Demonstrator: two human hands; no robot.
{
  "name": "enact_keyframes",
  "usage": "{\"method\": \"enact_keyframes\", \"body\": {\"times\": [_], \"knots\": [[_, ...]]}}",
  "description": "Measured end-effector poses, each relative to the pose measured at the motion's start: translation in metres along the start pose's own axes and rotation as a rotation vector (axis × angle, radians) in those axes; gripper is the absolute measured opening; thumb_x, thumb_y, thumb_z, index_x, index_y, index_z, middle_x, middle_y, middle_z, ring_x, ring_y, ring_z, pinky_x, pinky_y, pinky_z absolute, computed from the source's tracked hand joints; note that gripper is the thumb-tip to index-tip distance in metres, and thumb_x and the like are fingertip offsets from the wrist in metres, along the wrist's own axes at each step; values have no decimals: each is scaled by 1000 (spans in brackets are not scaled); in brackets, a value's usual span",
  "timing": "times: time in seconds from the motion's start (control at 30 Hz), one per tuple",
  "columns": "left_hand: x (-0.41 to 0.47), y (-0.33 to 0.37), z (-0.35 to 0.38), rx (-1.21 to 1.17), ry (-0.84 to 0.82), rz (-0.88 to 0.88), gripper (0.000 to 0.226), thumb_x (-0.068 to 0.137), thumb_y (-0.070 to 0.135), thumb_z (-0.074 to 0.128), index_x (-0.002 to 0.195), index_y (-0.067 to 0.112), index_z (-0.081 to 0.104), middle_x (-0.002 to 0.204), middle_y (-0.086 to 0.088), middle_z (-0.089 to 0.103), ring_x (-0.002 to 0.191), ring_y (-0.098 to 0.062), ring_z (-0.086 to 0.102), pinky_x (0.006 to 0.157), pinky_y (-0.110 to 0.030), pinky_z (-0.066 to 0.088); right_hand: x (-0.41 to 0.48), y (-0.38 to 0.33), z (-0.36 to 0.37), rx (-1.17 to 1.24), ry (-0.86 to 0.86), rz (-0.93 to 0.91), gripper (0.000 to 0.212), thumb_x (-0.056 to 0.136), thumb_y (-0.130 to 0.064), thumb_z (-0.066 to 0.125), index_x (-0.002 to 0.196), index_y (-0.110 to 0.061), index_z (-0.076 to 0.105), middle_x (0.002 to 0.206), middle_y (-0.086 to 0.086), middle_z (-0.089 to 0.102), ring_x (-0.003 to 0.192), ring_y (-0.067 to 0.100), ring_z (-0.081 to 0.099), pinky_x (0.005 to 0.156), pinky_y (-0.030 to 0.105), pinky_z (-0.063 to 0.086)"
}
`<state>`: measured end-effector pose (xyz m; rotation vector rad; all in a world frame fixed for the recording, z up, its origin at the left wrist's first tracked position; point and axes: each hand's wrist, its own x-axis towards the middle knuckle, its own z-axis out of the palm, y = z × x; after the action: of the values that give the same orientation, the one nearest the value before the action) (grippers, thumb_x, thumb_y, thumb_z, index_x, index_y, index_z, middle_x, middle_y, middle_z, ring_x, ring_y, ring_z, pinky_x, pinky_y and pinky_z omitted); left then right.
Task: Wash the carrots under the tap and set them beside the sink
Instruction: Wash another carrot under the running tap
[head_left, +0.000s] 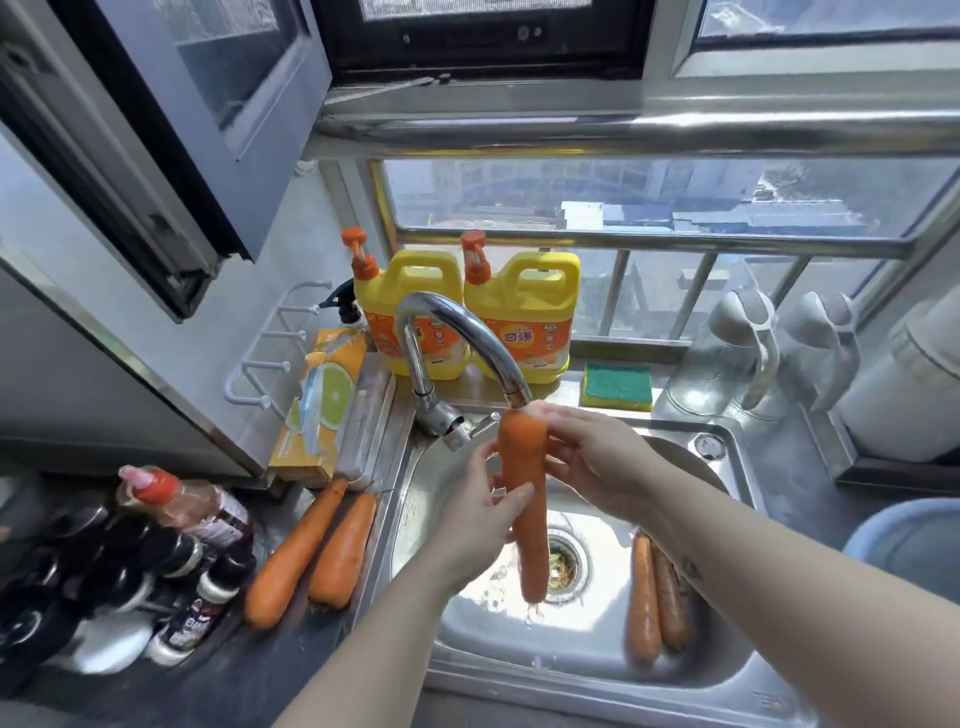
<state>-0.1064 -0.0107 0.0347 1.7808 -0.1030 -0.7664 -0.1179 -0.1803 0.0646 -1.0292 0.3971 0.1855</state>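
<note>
1. Head view: both hands grasp one carrot (524, 499) upright under the tap (457, 332), left hand (480, 525) mid-length, right hand (587, 457) near its top.
2. Two carrots (311, 551) lie on the counter at the sink's (727, 670) left edge.
3. Two more carrots (655, 597) lie in the basin's right side.

Sink (727, 670): we find its middle taken by our hands and the held carrot (524, 499) under the tap (457, 332); two carrots (655, 597) lie along the right wall. Front of the basin: open. Left counter: two carrots (317, 551) just beside the rim, bottles (130, 561) crowding farther left. Back ledge: detergent jugs (467, 312), sponge (616, 385). Right: glass jugs (727, 358), bowl (909, 540).
</note>
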Motion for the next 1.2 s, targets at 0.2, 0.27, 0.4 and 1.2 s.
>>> {"method": "enact_keyframes", "body": {"times": [0.2,0.27,0.4,1.2], "knots": [[-2,10,18,159,76,48,65,94,36,67,145,43,28,121,9,62,109,-19,66,95,-50,55,-5,7,-5,-214,79,-43,47,93,-16,70,136,-20,54,125,11,67,105,24,71,95,44,56],[-3,12,25,223,125,73,65,94,29,69,147,35,31,121,7,63,110,-20,65,95,-49,54,-6,11,0,-567,133,-143,51,86,-22,76,131,-30,56,118,3,66,100,20,70,93,41,58],[-9,14,33,306,238,133,63,92,27,71,145,31,37,127,3,61,116,-20,61,95,-42,53,-8,12,10,-895,265,-335,34,82,-30,79,110,-39,63,98,-19,65,91,3,63,83,23,53],[-6,3,20,536,222,126,67,91,43,70,146,50,33,118,9,52,105,-17,63,93,-41,54,9,-8,-20,-668,-143,-40,14,98,-18,65,107,-13,74,100,12,76,90,19,72,91,42,59]]}}
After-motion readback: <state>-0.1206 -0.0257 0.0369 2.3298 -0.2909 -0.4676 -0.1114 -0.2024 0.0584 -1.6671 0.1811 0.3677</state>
